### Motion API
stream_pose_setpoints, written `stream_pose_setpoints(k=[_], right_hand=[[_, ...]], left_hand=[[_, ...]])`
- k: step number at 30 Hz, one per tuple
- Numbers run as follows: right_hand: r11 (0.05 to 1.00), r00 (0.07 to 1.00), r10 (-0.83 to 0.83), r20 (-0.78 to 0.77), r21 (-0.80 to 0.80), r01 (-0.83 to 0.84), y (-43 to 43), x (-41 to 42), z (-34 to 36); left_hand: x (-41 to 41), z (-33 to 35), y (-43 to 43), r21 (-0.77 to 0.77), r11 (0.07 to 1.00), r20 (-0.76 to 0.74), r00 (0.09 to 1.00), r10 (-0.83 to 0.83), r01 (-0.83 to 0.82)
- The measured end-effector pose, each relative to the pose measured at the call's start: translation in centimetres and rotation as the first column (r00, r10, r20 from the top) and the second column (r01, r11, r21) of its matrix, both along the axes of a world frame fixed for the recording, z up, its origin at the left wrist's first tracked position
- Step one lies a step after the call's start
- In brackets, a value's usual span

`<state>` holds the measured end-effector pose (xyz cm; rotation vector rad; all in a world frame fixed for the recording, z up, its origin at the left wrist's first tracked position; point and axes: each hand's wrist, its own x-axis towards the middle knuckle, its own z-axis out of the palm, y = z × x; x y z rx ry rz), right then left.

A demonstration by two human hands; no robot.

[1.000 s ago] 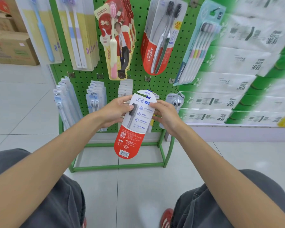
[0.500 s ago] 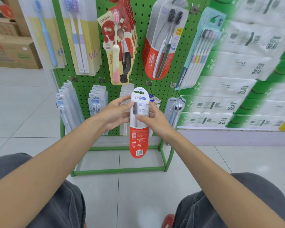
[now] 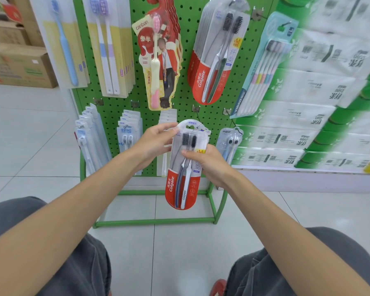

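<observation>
The toothbrush pack (image 3: 181, 189) stands upright, long axis vertical; the left hand (image 3: 156, 142) pinches its top corner, and the right hand (image 3: 212, 165) grips its middle.

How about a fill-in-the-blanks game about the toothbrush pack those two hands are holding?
1. The red-and-clear plastic blister pack holds ____ toothbrushes with dark bristles.
2. The left hand grips the pack near its ____, higher than the right hand.
3. Behind the pack stands a ____ metal pegboard rack.
4. The white brand name on the pack's red part reads ____.

Missing words: two; top; green; Colgate.
</observation>
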<state>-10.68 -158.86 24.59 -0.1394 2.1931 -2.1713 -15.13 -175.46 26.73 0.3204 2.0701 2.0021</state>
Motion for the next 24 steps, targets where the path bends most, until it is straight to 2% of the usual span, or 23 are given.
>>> stream_pose_setpoints(k=[2,6,9,13,17,21,24], right_hand=[[1.0,1.0,-0.003,0.001,0.013,0.003,0.0,0.0,0.1],[0.999,1.0,-0.019,0.002,0.044,0.019,0.2,0.1,0.2],[0.999,0.999,-0.047,-0.003,0.001,0.047,0.4,-0.1,0.3],[0.996,0.997,-0.078,0.004,-0.04,0.078,0.6,-0.2,0.4],[0.996,0.996,-0.089,0.019,-0.012,0.089,0.3,-0.1,0.7],[0.992,0.994,-0.104,-0.017,0.065,0.105,0.0,-0.1,1.6],[0.941,0.961,-0.179,-0.211,0.25,0.23,0.8,0.0,3.7]], left_hand=[[0.2,0.1,0.1,-0.001,1.0,-0.015,1.0,-0.013,0.013],[0.5,0.3,0.2,-0.019,0.997,-0.078,0.994,0.074,-0.076],[0.6,0.4,0.2,-0.022,0.992,-0.091,0.989,0.119,-0.121],[0.5,0.2,0.2,-0.039,0.992,-0.084,0.99,0.113,-0.117],[0.4,0.2,0.3,-0.044,0.993,-0.101,0.99,0.103,-0.108],[0.5,1.4,0.2,-0.056,0.991,-0.12,0.986,0.114,-0.121],[0.7,3.3,0.3,-0.081,0.988,-0.15,0.982,0.118,-0.131]])
